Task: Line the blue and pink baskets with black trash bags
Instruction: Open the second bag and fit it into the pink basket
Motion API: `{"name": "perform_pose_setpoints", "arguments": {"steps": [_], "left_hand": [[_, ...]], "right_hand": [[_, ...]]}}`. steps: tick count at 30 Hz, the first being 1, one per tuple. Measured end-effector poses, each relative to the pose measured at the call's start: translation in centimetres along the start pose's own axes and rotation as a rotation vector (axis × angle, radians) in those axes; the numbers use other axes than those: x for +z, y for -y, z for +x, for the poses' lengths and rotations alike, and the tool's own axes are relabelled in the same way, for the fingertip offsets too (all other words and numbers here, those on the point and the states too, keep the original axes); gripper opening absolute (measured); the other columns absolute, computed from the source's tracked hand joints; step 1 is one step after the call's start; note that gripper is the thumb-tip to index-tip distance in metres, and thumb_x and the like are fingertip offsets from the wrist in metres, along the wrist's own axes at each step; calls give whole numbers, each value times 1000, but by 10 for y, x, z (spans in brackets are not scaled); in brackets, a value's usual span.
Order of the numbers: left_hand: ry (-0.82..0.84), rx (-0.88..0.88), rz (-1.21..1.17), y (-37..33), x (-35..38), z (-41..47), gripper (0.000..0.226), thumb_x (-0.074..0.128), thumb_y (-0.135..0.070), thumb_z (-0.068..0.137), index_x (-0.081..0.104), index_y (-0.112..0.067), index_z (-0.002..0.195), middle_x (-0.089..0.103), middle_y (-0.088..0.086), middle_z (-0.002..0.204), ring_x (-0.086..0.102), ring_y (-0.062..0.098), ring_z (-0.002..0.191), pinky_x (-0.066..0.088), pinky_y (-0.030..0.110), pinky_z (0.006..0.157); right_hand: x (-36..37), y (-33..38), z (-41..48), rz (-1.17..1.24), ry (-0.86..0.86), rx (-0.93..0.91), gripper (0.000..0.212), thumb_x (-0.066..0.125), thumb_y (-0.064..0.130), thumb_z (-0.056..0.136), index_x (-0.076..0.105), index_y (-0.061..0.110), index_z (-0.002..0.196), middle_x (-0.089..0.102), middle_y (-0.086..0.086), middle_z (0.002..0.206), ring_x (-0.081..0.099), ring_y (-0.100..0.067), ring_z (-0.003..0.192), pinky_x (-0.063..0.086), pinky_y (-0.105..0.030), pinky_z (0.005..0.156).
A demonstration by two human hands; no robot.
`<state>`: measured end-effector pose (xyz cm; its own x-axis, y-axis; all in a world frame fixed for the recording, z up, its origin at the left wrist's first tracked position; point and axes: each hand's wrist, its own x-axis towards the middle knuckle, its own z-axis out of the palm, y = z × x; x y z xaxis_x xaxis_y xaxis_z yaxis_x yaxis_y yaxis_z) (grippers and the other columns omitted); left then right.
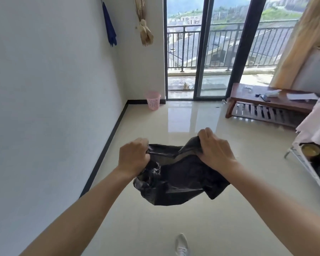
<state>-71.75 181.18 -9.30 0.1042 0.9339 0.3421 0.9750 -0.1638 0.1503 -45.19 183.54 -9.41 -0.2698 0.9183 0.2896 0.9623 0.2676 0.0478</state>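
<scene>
Black trash bag [175,183] clamped at its mouth by left hand [134,157] and right hand [213,149]; pink basket [153,100] unlined, well apart; blue basket not visible.

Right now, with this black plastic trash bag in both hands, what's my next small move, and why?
Probably walk toward the pink perforated plastic basket in the far corner: it looks unlined, and your left hand and right hand already hold the black plastic trash bag with its mouth partly spread.
</scene>
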Motion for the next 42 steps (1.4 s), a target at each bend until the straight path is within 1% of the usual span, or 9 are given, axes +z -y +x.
{"name": "perform_pose_setpoints", "arguments": {"steps": [6, 11, 14, 17, 21, 27, 33, 37, 42], "left_hand": [[11, 23, 8, 33, 76, 207, 21, 63, -15, 80, 43, -13, 74, 50, 3, 80, 47, 22, 63, 40, 31, 52], [27, 28, 80, 92, 100, 347, 14, 66, -14, 80, 60, -12, 93, 49, 5, 94, 54, 24, 78, 48, 33, 54], [40, -15, 72, 137, 135, 434, 39, 68, -8, 76, 65, -15, 115, 46, 5, 96, 55, 24, 83, 46, 30, 54], [39, -40, 89, 179, 184, 520, 57, 67, -10, 74, 60, -18, 130, 40, 4, 93, 52, 24, 86, 42, 29, 54], [94, -22, 92, 234, 243, 642, 58, 59, -16, 82, 51, -25, 139, 42, 2, 91, 53, 22, 76, 41, 29, 53], [138, -9, 127, 297, 291, 844, 41, 51, -15, 90, 53, -20, 130, 57, 4, 99, 61, 28, 76, 50, 35, 59], [219, -14, 165, 325, 379, 1023, 21, 47, -7, 87, 49, -16, 106, 61, 6, 90, 62, 32, 67, 37, 32, 52], [284, -233, 41, 341, 453, 1136, 29, 38, 0, 76, 36, -22, 96, 58, 2, 69, 53, 25, 56, 40, 35, 51], [305, -621, -440, 362, 499, 1267, 21, 35, -5, 82, 40, -22, 93, 65, 9, 75, 66, 25, 54, 53, 39, 51]], "right_hand": [[65, -65, 198, 52, -3, 42, 34, 67, 34, 84, 45, 12, 100, 51, -3, 92, 56, -24, 62, 48, -35, 52], [91, -86, 368, 74, -6, 1, 35, 68, 31, 83, 45, 12, 103, 53, -3, 94, 59, -25, 66, 46, -34, 54], [128, -88, 474, 74, -3, -60, 34, 68, 31, 83, 46, 11, 101, 53, -4, 90, 58, -25, 63, 42, -32, 51], [177, -89, 574, 101, -12, -97, 33, 69, 30, 82, 48, 10, 97, 54, -4, 85, 56, -24, 58, 38, -30, 50], [245, -91, 706, 79, 39, -111, 31, 65, 32, 84, 48, 10, 98, 56, -3, 88, 59, -25, 62, 36, -30, 52], [294, -132, 890, 110, 51, -12, 34, 65, 38, 83, 45, 13, 95, 54, -1, 83, 58, -25, 61, 37, -31, 54], [368, -201, 1040, 77, 52, 40, 37, 64, 46, 85, 46, 14, 93, 51, 2, 79, 57, -23, 60, 38, -31, 54], [435, -245, 1152, 95, 134, 26, 45, 57, 61, 84, 49, 17, 92, 54, 2, 78, 62, -25, 70, 38, -32, 59], [498, -278, 1296, 57, 303, -1, 65, 40, 82, 80, 51, 19, 87, 59, 2, 79, 62, -24, 76, 38, -33, 60]]}}
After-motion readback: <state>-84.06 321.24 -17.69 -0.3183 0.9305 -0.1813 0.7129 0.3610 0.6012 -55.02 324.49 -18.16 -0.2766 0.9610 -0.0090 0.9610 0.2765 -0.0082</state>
